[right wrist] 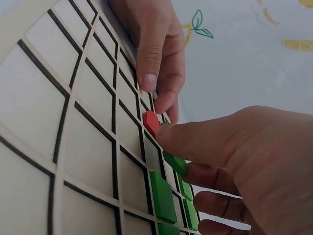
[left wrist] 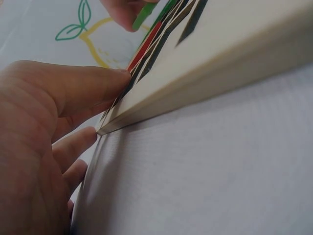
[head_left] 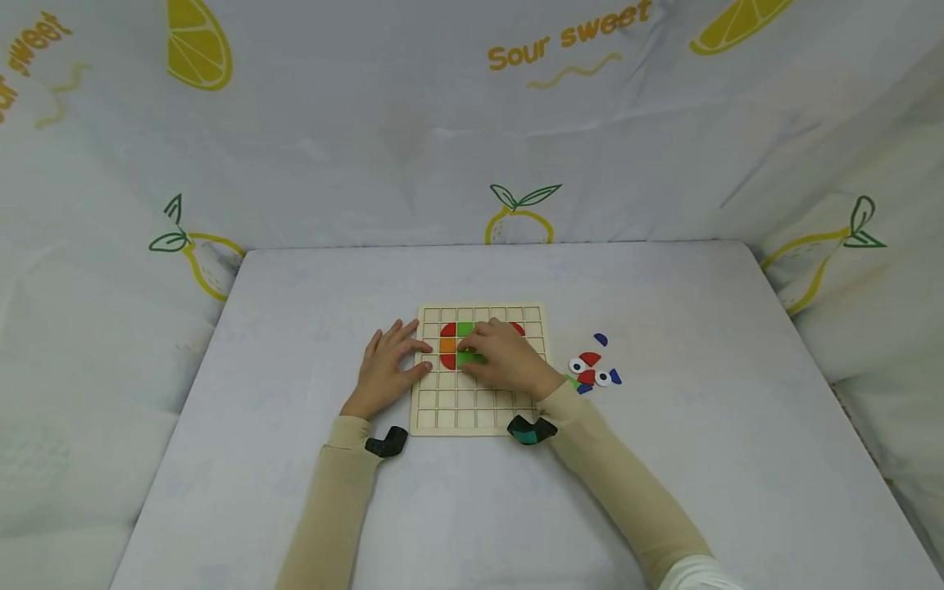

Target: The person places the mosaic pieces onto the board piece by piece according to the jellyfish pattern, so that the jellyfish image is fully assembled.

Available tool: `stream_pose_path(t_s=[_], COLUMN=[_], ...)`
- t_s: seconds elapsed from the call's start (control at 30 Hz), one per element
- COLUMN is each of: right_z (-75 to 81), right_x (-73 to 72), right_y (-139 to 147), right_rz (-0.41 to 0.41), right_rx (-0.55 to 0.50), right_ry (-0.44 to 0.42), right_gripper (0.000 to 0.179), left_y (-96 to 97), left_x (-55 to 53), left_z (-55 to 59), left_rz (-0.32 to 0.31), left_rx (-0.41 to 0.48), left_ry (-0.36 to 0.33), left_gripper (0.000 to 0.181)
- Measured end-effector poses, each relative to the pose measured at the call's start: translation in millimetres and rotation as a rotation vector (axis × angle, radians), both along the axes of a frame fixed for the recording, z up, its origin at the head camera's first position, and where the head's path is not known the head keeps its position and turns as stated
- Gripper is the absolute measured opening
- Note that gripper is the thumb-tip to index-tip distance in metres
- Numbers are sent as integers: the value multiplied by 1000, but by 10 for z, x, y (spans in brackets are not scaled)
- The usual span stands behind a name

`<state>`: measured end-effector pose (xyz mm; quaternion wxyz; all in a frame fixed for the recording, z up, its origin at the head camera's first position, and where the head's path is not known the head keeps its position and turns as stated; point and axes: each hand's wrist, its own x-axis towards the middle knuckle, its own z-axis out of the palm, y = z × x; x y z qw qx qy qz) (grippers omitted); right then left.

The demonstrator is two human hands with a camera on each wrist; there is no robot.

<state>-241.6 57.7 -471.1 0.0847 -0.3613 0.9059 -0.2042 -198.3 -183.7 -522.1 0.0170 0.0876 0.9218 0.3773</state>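
Observation:
A pale wooden grid board [head_left: 466, 400] lies flat on the table. My left hand [head_left: 387, 366] is at its left edge, fingers spread, with thumb and a fingertip touching the board. Over the board, my right hand [head_left: 505, 357] pinches a small green piece [right wrist: 175, 163] between thumb and finger, also visible as a green piece [left wrist: 144, 14] in the left wrist view. Set in the grid are an orange square [head_left: 447, 345], red rounded-corner pieces [head_left: 447, 361] and green squares [head_left: 465, 329]. My right hand hides part of the pattern.
Loose pieces lie right of the board: a blue half-round [head_left: 601, 339], red pieces [head_left: 590, 358], two white discs with black dots [head_left: 603, 378], small blue pieces [head_left: 615, 376] and a green one [head_left: 572, 382]. Lemon-printed white cloth [head_left: 413, 164] hangs behind the table.

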Motion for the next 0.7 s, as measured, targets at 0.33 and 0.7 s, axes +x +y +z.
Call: stream_pose_path(t_s=[0.33,0.7], right_z=[-35,-38], right_x=[50,67], right_y=[8,-16], right_rz=[-18,-28], right_rx=[20,45], right_ry=[4,-2], right_gripper=[28,30], left_y=[3,-8], left_x=[-9,-12], left_z=[-33,-37], left_rz=[-3,-2], left_rx=[0,1], left_ry=[4,16], left_gripper=[24,23])
